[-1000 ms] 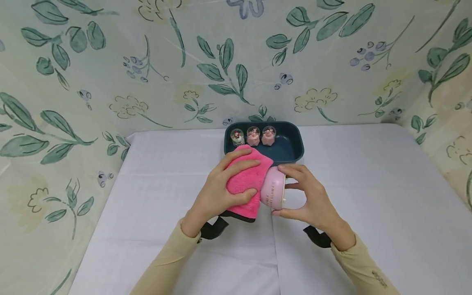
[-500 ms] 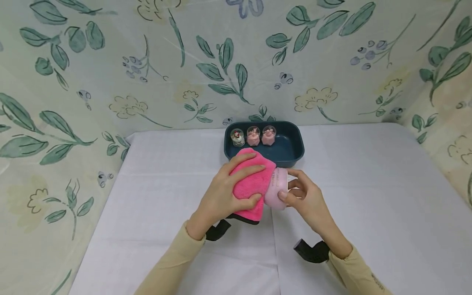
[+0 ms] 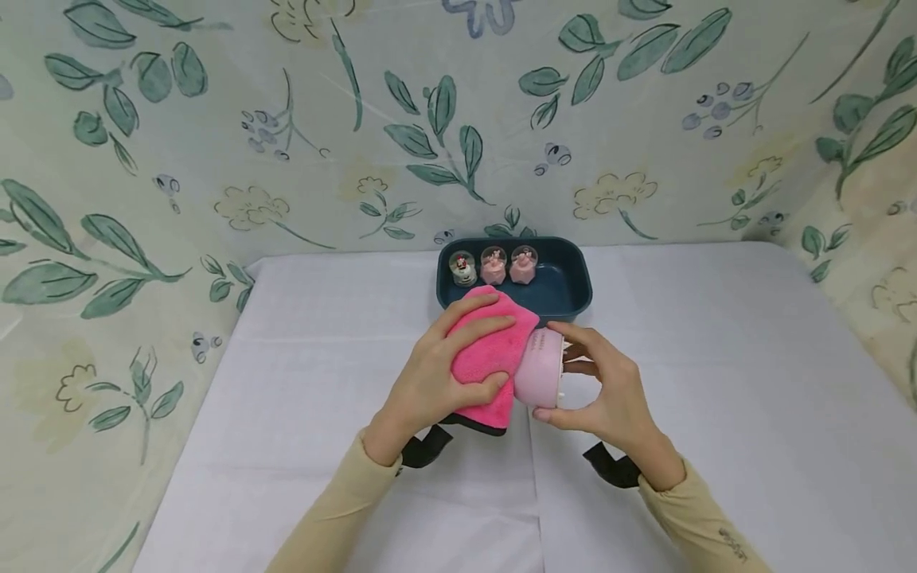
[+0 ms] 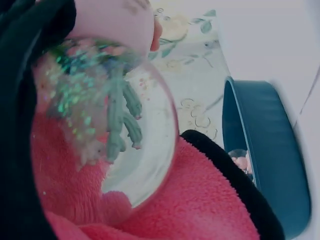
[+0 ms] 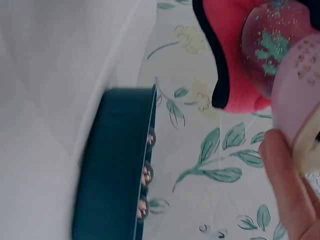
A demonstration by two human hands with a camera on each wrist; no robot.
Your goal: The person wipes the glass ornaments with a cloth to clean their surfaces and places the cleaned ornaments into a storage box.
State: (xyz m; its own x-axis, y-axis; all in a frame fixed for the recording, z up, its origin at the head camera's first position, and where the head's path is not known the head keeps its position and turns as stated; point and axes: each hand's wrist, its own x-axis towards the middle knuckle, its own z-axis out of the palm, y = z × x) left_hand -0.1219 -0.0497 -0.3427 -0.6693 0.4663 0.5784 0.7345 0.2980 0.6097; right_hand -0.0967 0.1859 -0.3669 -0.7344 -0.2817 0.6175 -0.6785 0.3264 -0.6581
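Observation:
A snow globe with a pink base (image 3: 539,370) lies on its side between the hands, over the near edge of the tray in the head view. The left hand (image 3: 430,378) holds a pink cloth (image 3: 483,362) with a dark border against the dome, fingers spread over it. In the left wrist view the clear dome (image 4: 120,130) shows glitter and green cactus shapes inside, pink cloth pressed behind it. The right hand (image 3: 616,390) grips the base rim between thumb and fingers. Gold marks dot the base (image 5: 295,95) in the right wrist view.
A dark blue tray (image 3: 562,274) stands at the back of the white-covered table (image 3: 322,342). In its left part sit three small globes: one white (image 3: 462,268), two pink (image 3: 493,265). A floral curtain (image 3: 322,159) rises behind.
Both hands have shifted slightly right since the first frame. The right thumb has gone from the base's side back to its lower rim, and the base has turned, its lettering now higher.

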